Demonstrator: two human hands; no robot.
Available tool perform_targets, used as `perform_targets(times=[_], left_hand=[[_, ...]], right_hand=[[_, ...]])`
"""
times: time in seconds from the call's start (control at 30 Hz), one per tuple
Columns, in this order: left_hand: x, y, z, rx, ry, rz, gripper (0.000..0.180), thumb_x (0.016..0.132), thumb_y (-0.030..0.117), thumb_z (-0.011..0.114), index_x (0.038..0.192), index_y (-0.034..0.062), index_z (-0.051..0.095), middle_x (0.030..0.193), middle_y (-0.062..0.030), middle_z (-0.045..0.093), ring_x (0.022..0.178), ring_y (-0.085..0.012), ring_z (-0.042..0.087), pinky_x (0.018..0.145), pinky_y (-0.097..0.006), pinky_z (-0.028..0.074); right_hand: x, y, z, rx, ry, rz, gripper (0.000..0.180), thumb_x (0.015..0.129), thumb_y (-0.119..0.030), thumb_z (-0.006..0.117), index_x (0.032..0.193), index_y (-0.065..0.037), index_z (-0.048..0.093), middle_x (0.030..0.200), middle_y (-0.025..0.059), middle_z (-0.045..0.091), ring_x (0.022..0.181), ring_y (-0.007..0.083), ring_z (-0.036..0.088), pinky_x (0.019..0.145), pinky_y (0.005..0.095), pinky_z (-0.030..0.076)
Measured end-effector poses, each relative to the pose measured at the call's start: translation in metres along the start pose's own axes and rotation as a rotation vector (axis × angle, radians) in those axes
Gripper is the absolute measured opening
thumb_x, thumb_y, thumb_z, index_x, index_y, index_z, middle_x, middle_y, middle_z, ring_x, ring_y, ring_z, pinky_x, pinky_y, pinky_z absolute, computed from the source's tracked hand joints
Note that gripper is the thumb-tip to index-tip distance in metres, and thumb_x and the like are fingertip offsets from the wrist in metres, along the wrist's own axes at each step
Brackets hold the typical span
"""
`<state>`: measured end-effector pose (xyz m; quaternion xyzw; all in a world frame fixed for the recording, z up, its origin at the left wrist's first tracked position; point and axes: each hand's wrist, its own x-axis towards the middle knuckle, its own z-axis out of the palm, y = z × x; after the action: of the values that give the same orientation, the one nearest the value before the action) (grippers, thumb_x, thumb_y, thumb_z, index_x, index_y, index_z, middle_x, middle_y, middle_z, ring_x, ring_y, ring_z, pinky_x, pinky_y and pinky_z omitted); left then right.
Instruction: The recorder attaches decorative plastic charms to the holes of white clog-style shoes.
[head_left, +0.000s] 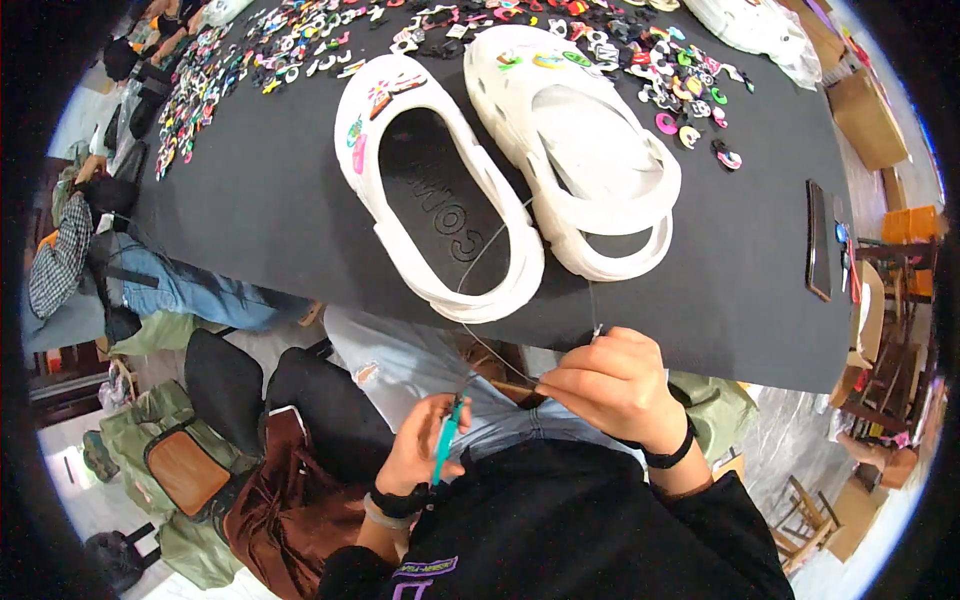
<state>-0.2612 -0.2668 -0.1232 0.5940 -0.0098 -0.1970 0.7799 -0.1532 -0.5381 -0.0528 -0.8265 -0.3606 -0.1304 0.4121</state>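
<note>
Two white clogs lie side by side on the black tabletop: the left clog [365, 195] is a white shell around a black insole-like area, and the right clog [500, 110] has its heel strap toward me. Small colourful charms sit on both toes. A thin clear thread [488, 347] runs from between the clogs, over the left one's heel, to my right hand [615, 388], whose fingers pinch it just off the table edge. Another strand rises from that hand to the right clog's heel. My left hand [418, 440] is closed around a slim teal-handled tool [446, 445], its narrow tip pointing up.
Many loose charms [690, 85] spread along the far side of the black table [250, 225]. A dark phone [818, 240] and small tools lie near the right edge. Black chairs [325, 405], a brown cloth [285, 510] and a green bag [160, 500] are at lower left.
</note>
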Motion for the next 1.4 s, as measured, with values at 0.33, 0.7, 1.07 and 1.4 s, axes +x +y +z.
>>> perform_targets(times=[0.33,0.7,1.07,1.4], left_hand=[[0.02,0.01,0.016,-0.088,-0.115,-0.025,0.073,0.065,0.006,0.083,0.126,-0.0028,0.043,0.108,-0.0099,0.053,0.099,-0.0178,0.051,0.086,-0.031,0.042],[0.016,0.015,0.016,0.114,0.17,-0.186,0.047,0.07,-0.003,0.076,0.112,-0.0017,0.054,0.09,-0.0042,0.061,0.083,-0.0113,0.058,0.076,-0.024,0.047],[-0.043,-0.035,-0.064,0.213,1.038,0.043,0.029,0.091,0.028,0.06,0.101,0.0016,0.055,0.078,-0.0011,0.057,0.069,-0.0085,0.051,0.062,-0.022,0.039],[-0.14,-0.194,-0.198,0.648,1.419,-0.46,0.02,0.084,0.012,0.065,0.092,-0.0032,0.055,0.083,-0.006,0.059,0.074,-0.0186,0.056,0.067,-0.033,0.044]], right_hand=[[-0.006,-0.001,0.003,0.03,-0.05,-0.02,0.021,0.062,-0.015,0.079,0.079,-0.011,0.067,0.074,-0.0023,0.06,0.058,0.0128,0.054,0.05,0.0287,0.037],[-0.009,-0.006,0.004,0.064,-0.165,-0.051,0.013,0.072,-0.019,0.072,0.078,-0.011,0.064,0.066,-0.0013,0.055,0.058,0.0143,0.055,0.051,0.0289,0.039],[-0.044,-0.011,0.053,0.622,-0.813,0.087,0.018,0.086,-0.026,0.06,0.083,-0.008,0.058,0.071,0.0104,0.062,0.07,0.0323,0.061,0.058,0.0412,0.046],[-0.027,-0.012,0.066,0.824,-0.871,0.235,0.013,0.087,-0.02,0.063,0.091,-0.007,0.062,0.082,0.0077,0.064,0.075,0.0269,0.062,0.064,0.0343,0.047]])
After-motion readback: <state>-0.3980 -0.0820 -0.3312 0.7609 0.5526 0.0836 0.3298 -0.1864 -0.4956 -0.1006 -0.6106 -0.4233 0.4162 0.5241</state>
